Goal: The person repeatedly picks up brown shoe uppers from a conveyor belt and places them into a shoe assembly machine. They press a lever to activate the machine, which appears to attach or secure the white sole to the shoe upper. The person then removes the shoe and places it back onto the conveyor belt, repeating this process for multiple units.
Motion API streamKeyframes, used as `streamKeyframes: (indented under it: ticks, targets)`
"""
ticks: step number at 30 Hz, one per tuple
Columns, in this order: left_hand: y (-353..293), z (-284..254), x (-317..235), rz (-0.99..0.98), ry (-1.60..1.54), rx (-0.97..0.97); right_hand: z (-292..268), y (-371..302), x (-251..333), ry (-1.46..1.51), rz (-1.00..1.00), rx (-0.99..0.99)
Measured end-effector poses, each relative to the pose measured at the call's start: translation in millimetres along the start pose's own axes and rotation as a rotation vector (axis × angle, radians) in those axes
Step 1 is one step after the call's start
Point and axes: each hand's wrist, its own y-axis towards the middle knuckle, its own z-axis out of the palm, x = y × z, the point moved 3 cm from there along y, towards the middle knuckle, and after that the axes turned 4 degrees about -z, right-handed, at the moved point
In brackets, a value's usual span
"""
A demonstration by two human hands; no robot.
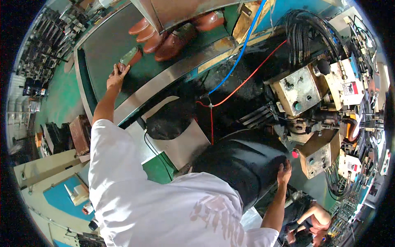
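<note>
Evidently, the left hand (117,76) pinches a brown shoe (134,58); the right hand (284,173) (grip impossible to tell) touches a black cover (242,160).

We record the shoe (136,59) as reddish brown with a green-grey top, and the other shoes (153,42) as reddish brown. We list the belt (98,66) as dark green, the rail (158,79) silver, one hose (247,39) blue. We see a white shirt (119,185) with grey-brown blotches, a black covering (247,160), and a beige control box (319,160) with a red button (295,153).
</note>
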Motion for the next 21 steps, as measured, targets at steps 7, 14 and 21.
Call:
streamKeyframes:
  ticks: [7, 14, 21]
  targets:
    - [22, 6, 1, 0.139, 0.052, 0.056, 10, -3, -1, -0.069, -0.051, -0.063]
    - [-8, -90, -136, 0.905, 0.089, -0.192, 22, 5, -11, -0.075, -0.084, -0.135]
    - [-239, -224, -392, 1.484, -0.215, 0.140, 44, -5, 4, -0.117, 0.067, -0.313]
